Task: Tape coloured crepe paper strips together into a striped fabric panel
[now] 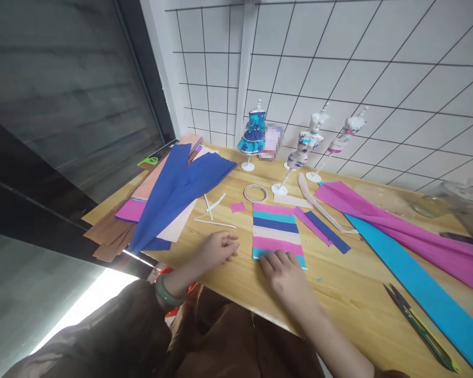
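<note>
Wooden table [347, 294]: striped sheet [276, 231] touching right hand [286, 275]

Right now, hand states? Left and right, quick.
Left hand: loosely curled, resting on the table, nothing visible in it.
Right hand: open, fingertips pressing the near edge of the striped sheet.

The left hand [216, 249] lies palm down, fingers loosely curled and pointing toward the other hand, with nothing in its grip. A green bangle [164, 295] rings its wrist above a brown sleeve [114, 325]. The right hand [286, 274] lies flat, palm down, fingers together and stretched forward, its bare forearm [339, 341] running back to the lower right; the hands are near each other, not touching.
</note>
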`<state>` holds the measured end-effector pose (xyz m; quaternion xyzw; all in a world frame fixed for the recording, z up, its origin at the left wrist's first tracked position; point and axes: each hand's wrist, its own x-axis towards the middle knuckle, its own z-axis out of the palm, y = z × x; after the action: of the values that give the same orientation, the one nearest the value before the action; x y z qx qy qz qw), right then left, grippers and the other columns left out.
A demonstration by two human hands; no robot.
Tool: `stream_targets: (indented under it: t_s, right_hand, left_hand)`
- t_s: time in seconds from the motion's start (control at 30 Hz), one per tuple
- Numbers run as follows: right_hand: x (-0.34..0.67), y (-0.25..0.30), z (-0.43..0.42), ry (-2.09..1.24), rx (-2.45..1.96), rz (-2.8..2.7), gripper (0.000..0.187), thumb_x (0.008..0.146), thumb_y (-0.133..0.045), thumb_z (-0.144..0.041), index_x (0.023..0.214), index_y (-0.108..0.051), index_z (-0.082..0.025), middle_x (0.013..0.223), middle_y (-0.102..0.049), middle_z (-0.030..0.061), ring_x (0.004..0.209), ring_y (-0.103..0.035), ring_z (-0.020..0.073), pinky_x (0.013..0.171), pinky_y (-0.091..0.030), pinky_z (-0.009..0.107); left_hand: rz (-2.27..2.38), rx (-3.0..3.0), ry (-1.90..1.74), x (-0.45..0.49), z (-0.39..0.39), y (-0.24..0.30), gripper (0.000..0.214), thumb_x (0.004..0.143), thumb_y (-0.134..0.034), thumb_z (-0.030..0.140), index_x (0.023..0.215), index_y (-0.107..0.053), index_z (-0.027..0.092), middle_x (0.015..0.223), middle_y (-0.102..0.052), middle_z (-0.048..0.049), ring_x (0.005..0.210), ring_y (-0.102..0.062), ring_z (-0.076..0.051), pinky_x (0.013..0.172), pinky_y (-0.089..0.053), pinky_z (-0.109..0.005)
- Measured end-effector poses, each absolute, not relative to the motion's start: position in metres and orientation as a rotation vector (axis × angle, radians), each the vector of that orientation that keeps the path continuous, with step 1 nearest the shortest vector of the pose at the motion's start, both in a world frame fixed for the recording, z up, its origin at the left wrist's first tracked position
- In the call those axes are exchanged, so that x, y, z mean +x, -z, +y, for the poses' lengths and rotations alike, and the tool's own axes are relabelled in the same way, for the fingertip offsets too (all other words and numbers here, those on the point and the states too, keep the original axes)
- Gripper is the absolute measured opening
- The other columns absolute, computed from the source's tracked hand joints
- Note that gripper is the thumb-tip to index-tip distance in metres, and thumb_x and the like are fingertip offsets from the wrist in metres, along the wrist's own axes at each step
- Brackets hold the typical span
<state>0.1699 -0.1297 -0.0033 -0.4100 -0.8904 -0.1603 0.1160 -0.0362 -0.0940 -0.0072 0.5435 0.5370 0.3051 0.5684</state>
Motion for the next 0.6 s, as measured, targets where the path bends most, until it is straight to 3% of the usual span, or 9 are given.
stream_targets:
  t_s: [0.13, 0.33, 0.6]
  right_hand:
    - [0.173, 0.007, -0.126, 0.447, -1.214, -2.594, 0.024, 0.086, -0.043, -0.009, 0.071, -0.061, -0.015, 0.068, -0.056, 0.0069, 0.066, -0.043, 0.0195, 0.061, -0.026, 0.033]
    - [0.184, 0.015, -0.125, 0.341, -1.187, -2.477, 0.024, 0.089, -0.041, -0.015, 0.082, -0.064, -0.015, 0.072, -0.057, 0.0073, 0.072, -0.046, 0.0195, 0.065, -0.029, 0.033]
    - [0.186, 0.007, -0.135, 0.153, -1.162, -2.448, 0.022, 0.089, -0.044, -0.016, 0.093, -0.065, -0.014, 0.082, -0.065, 0.0091, 0.077, -0.053, 0.0198, 0.068, -0.037, 0.033]
  left_hand:
    - [1.187, 1.039, -0.519, -0.028, -0.098, -0.002, 0.034, 0.074, -0.057, 0.041, 0.091, -0.051, 0.012, 0.064, -0.060, -0.0004, 0.041, -0.052, -0.007, 0.035, -0.032, -0.017]
    - [1.037, 0.848, -0.333, -0.004, -0.095, -0.021, 0.038, 0.074, -0.056, 0.049, 0.077, -0.053, 0.011, 0.060, -0.062, -0.0037, 0.039, -0.052, -0.007, 0.037, -0.033, -0.018]
    - [1.087, 0.843, -0.306, 0.016, -0.090, -0.018, 0.018, 0.076, -0.055, 0.028, 0.073, -0.050, 0.011, 0.058, -0.061, -0.0013, 0.036, -0.049, -0.005, 0.037, -0.031, -0.018]
